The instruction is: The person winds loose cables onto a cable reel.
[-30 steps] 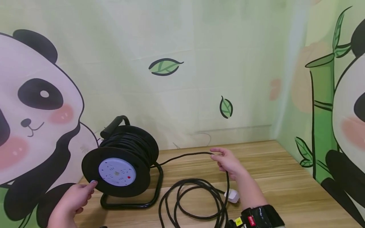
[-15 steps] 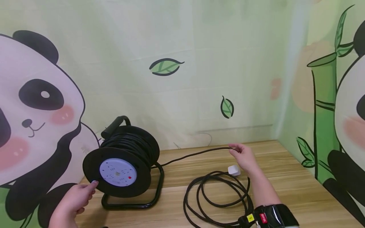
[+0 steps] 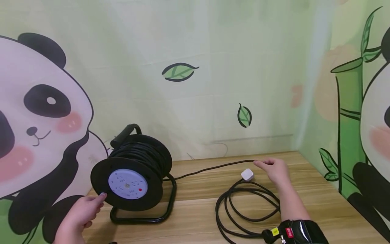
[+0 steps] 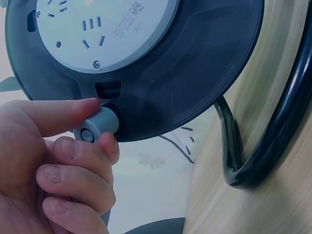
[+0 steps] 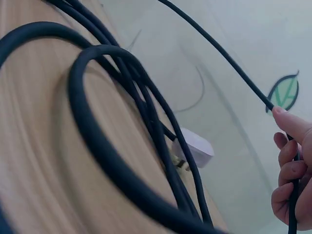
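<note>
A black cable reel (image 3: 128, 203) with a pale round socket panel (image 3: 128, 184) stands on a black tube frame at the left of the table. My left hand (image 3: 80, 211) pinches the small grey crank knob (image 4: 100, 124) low on the reel's face, thumb and fingers around it in the left wrist view. From the reel, black cable (image 3: 213, 167) runs right to my right hand (image 3: 275, 171), which holds it between thumb and curled fingers. Loose loops of the same cable (image 5: 92, 131) lie on the table beside that arm, with a white plug (image 3: 247, 174) at their end.
The wooden table (image 3: 195, 217) meets a pale green printed cloth (image 3: 207, 101) behind it and at the right. The reel's tube frame (image 3: 173, 200) sticks out to its right. A black strap (image 3: 300, 232) is on the right wrist.
My right hand has moved right, still with the cable, and the loops and plug have slid right. The cable stretch to the reel is longer. My left hand stays at the knob.
</note>
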Tool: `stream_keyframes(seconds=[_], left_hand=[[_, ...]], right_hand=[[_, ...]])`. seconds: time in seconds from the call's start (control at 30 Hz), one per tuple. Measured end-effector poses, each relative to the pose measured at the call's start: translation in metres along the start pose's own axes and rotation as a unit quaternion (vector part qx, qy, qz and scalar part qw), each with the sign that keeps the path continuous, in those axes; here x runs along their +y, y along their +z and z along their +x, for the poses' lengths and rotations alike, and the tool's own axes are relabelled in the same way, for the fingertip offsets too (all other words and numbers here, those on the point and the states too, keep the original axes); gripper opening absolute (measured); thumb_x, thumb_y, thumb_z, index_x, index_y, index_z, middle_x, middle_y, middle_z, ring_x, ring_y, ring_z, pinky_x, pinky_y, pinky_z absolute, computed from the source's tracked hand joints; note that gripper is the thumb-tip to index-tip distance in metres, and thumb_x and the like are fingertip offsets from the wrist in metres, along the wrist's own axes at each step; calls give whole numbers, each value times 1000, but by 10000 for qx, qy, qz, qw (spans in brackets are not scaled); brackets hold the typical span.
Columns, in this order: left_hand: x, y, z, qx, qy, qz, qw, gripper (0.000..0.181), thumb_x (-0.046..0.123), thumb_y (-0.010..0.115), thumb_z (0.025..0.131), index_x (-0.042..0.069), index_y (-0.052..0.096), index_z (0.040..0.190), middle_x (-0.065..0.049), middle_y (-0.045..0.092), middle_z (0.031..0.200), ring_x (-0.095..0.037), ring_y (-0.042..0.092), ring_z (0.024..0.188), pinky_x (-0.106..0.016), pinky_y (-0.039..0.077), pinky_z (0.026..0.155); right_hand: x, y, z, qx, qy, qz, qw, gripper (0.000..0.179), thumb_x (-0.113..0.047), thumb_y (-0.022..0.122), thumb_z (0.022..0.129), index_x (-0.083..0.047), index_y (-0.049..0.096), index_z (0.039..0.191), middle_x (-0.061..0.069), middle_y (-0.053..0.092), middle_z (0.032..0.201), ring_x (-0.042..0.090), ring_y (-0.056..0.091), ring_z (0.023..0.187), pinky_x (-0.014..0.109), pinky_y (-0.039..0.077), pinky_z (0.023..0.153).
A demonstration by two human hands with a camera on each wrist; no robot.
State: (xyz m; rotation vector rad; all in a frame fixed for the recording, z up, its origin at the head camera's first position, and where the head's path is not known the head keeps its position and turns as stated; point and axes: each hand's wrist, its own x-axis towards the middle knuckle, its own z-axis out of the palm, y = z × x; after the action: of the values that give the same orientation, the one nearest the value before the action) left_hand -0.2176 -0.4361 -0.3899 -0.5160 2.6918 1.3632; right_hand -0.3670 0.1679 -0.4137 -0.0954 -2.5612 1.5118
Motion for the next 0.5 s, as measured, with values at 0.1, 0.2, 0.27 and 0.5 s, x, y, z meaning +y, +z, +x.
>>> stream_keyframes(seconds=[0.1, 0.2, 0.27, 0.5], left_hand=[[0, 0, -1, 17, -13, 13, 10000, 51, 48, 47, 105, 2, 59, 88, -2, 42, 65, -20, 41, 59, -32, 35, 54], [0, 1, -2, 30, -17, -2, 10000, 51, 48, 48, 105, 1, 59, 88, -2, 41, 65, -20, 41, 59, -32, 34, 54], [0, 1, -2, 33, -23, 2, 10000, 50, 47, 48, 105, 1, 59, 88, -2, 41, 65, -20, 41, 59, -32, 34, 54], [3, 2, -3, 27, -2, 6, 10000, 51, 47, 46, 106, 0, 59, 91, -3, 42, 67, -21, 42, 62, -33, 35, 56]], right_hand=[[3, -8, 0, -166, 113, 20, 9998, 64, -56, 75, 87, 0, 70, 118, 25, 58, 134, 43, 49, 125, 59, 39, 101], [6, -15, 0, -333, 147, -85, 9993, 71, -59, 74, 87, 2, 66, 124, 28, 54, 137, 47, 47, 127, 61, 38, 103], [9, -20, 1, -443, 146, -230, 9986, 76, -61, 72, 88, 4, 63, 127, 30, 53, 138, 48, 47, 127, 62, 38, 103], [26, -43, 2, -657, 252, -710, 9950, 94, -70, 61, 90, 11, 52, 137, 38, 42, 143, 54, 43, 127, 64, 40, 100]])
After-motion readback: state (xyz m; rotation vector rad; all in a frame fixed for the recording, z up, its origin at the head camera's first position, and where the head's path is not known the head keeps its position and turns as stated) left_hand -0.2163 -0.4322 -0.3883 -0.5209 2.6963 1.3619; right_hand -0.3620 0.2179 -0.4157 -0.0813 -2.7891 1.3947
